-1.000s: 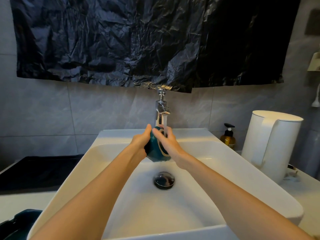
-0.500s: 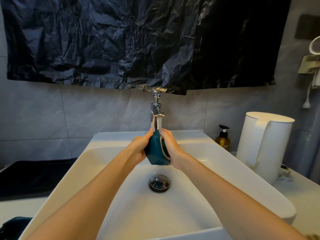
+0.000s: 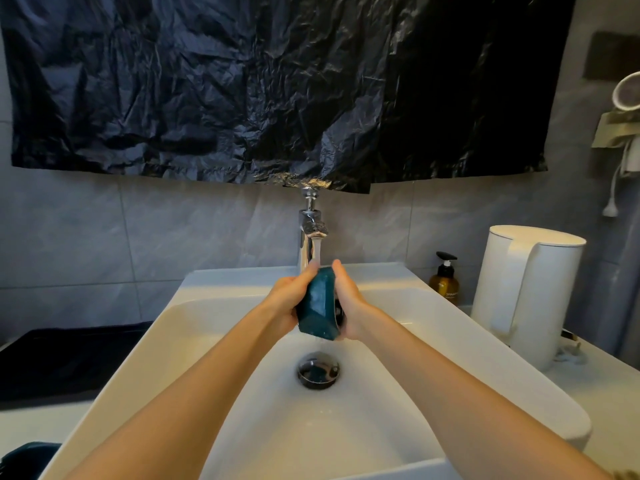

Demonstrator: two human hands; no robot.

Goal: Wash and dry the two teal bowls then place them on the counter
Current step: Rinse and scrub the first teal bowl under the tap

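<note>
Left fingers (image 3: 306, 273): curled over the top of the teal bowl (image 3: 318, 306), with the left hand (image 3: 285, 301) cupping its faceted outside.
Right fingers (image 3: 337, 268): curled over the same top edge, with the right hand (image 3: 351, 306) pressed to the bowl's open side.
Bowl's place: held on edge between the two palms, over the sink (image 3: 221, 282) and just under the tap (image 3: 310, 233).
Bowls counted: one in the hands. A dark teal shape (image 3: 27, 455) at the worktop's near left corner is cut off too much to name.
Water: one stream (image 3: 316, 251) falls from the tap onto the bowl's top and drips off its lower edge.
Sink contents: one dark round drain (image 3: 318, 370), straight below the bowl.
Room: the hands hang mid-basin, apart from both side walls and close to the tap at the back edge.
Worktop (image 3: 609, 393), right side: one white jug (image 3: 526, 296), and one amber pump bottle (image 3: 445, 285) at the back beside the sink.
Worktop, left side: one black mat (image 3: 69, 358) against the sink's left edge.
Wall: one black plastic sheet (image 3: 277, 81) hanging above the tap.
</note>
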